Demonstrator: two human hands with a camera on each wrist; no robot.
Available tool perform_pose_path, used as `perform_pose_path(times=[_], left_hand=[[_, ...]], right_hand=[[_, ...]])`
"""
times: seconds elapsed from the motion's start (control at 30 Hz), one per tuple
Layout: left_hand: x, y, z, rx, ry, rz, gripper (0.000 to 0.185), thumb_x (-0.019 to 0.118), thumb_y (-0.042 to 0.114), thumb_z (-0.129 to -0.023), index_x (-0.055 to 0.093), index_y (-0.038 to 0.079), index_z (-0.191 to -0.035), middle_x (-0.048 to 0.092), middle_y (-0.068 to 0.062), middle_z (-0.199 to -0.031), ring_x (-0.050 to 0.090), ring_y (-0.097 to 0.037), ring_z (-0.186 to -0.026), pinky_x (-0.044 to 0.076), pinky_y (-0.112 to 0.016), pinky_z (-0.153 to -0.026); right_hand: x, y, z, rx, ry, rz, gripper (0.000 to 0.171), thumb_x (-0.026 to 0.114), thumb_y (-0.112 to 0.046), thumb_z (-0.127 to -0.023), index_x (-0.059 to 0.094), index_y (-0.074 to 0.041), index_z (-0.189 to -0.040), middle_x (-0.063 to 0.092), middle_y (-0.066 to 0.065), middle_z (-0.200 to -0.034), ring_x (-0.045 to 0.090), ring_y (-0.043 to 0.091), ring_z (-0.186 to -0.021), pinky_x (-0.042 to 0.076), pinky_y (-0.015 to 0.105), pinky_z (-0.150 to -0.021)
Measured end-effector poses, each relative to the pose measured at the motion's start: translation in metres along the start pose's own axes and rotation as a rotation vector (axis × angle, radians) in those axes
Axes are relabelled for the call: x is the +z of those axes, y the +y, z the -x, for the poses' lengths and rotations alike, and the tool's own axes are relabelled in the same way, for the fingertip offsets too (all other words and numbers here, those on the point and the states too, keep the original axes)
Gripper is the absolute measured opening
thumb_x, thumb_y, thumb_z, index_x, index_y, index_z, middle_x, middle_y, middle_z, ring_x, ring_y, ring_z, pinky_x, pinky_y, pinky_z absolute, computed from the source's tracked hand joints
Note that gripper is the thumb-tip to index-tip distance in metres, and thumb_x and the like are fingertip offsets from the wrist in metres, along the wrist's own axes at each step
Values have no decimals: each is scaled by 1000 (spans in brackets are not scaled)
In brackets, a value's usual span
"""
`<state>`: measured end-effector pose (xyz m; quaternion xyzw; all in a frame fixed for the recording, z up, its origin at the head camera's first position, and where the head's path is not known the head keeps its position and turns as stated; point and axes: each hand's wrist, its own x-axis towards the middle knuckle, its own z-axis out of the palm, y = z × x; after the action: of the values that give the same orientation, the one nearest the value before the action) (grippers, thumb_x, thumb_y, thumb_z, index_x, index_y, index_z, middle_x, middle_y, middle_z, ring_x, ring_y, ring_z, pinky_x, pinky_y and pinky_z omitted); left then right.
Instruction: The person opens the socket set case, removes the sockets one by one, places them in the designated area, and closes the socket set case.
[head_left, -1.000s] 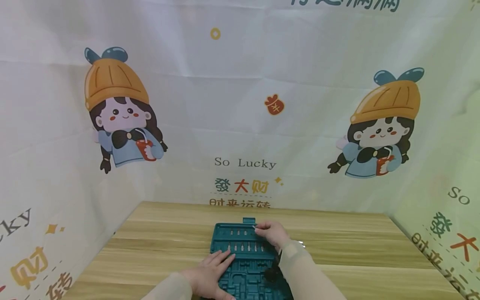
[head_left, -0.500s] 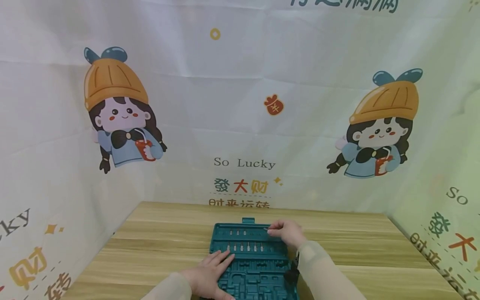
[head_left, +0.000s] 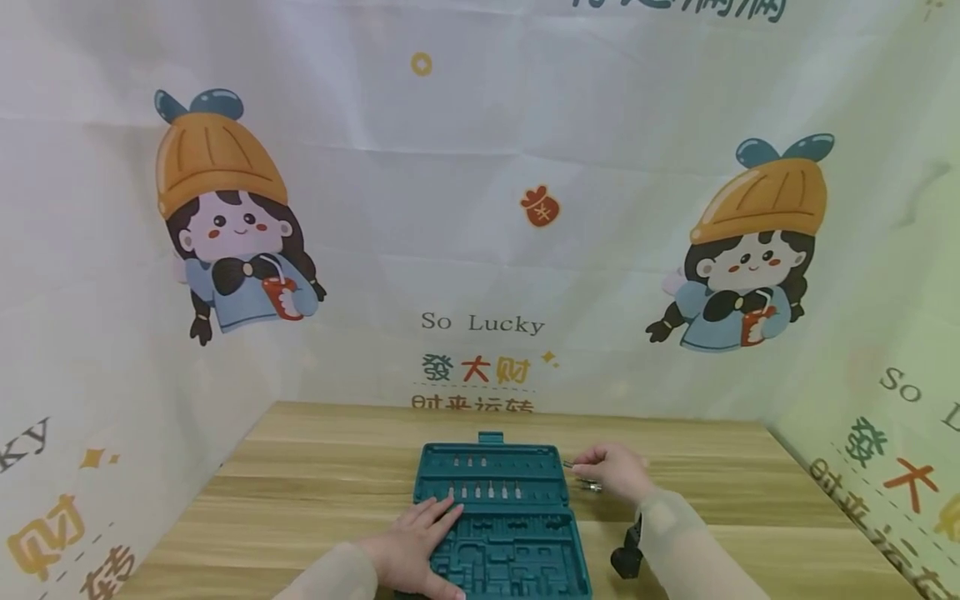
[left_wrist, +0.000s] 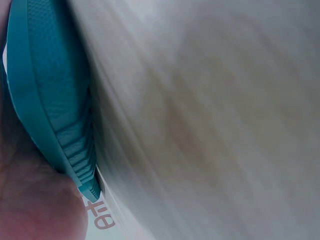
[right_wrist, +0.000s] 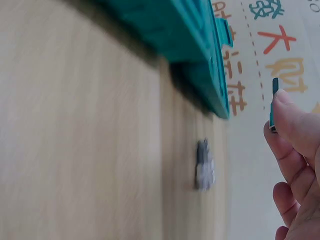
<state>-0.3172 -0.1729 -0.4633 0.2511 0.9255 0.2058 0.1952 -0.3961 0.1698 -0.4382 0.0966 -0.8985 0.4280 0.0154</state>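
A teal plastic tool case [head_left: 525,558] lies unfolded on the table, its lid [head_left: 525,475] towards the back. Upright in the lid stand several screwdriver bits [head_left: 477,491] in a lower row, with three more in the upper row. My left hand [head_left: 412,537] rests on the case's left side with fingers spread. Just right of the lid, my right hand [head_left: 617,472] pinches a small screwdriver bit [right_wrist: 274,105] between thumb and fingertip. Below that hand a small cluster of metal bits [right_wrist: 204,167] lies on the table.
The wooden table [head_left: 315,467] carries the case. Behind it hangs a printed cloth [head_left: 480,250], with more cloth at both sides. A black wrist camera [head_left: 627,557] sits under the right sleeve [head_left: 690,542]. The latch [head_left: 491,437] juts from the lid's back edge.
My right hand has moved right, from above the lid to beside the case, with a bit drawn from the upper row. The left hand has stayed on the case.
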Motion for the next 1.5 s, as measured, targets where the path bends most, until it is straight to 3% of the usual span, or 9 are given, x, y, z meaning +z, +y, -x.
perform_pose_path(times=[0.23, 0.4, 0.53, 1.03, 1.27, 1.43, 1.5], left_hand=[[-1, 2, 2, -9, 9, 10, 100, 62, 73, -76, 18, 29, -155, 13, 2, -160, 10, -34, -145, 19, -63, -108], [-2, 5, 4, -8, 5, 5, 101, 62, 73, -76, 18, 28, -155, 12, 1, -160, 9, -34, -145, 18, -64, -107], [-1, 6, 4, -11, 1, -12, 102, 61, 74, -76, 17, 28, -155, 12, 2, -160, 9, -33, -145, 19, -63, -108], [-1, 6, 4, -17, 12, -17, 102, 62, 73, -75, 18, 28, -155, 12, 2, -160, 10, -33, -145, 19, -63, -108], [-2, 7, 4, -18, 12, -34, 102, 60, 74, -75, 18, 28, -155, 13, 2, -160, 11, -33, -145, 19, -62, -109], [-2, 8, 4, -22, 12, -52, 102, 60, 75, -75, 18, 28, -155, 13, 2, -160, 11, -32, -145, 19, -61, -109], [-2, 8, 4, -20, 8, -55, 102, 59, 75, -75, 18, 28, -155, 13, 3, -160, 11, -32, -145, 19, -61, -109]], right_hand=[[-7, 12, 9, 32, 11, 26, 5, 75, -15, -84, 73, -11, -81, 67, -3, -82, 57, 18, -82, 40, 43, -81], [-9, 20, 14, 11, 25, 161, 9, 78, -22, -81, 72, -18, -75, 67, -9, -80, 56, 15, -82, 26, 50, -88], [-8, 24, 17, 2, 24, 222, 11, 78, -22, -80, 71, -18, -73, 66, -9, -77, 54, 15, -80, 24, 52, -88], [-3, 36, 13, -16, 72, 263, 15, 82, -15, -75, 68, -18, -69, 64, -9, -71, 52, 21, -84, 20, 54, -88], [-7, 28, 13, 24, 70, 237, 11, 80, -21, -79, 70, -18, -74, 65, -9, -74, 53, 17, -78, 24, 51, -86], [-4, 11, 10, 66, 8, 68, 7, 71, -16, -87, 70, -10, -84, 66, 0, -80, 53, 17, -71, 41, 37, -70], [1, 1, 7, 70, -13, -4, 8, 68, -14, -90, 69, -6, -88, 65, 4, -83, 53, 19, -70, 42, 32, -60]])
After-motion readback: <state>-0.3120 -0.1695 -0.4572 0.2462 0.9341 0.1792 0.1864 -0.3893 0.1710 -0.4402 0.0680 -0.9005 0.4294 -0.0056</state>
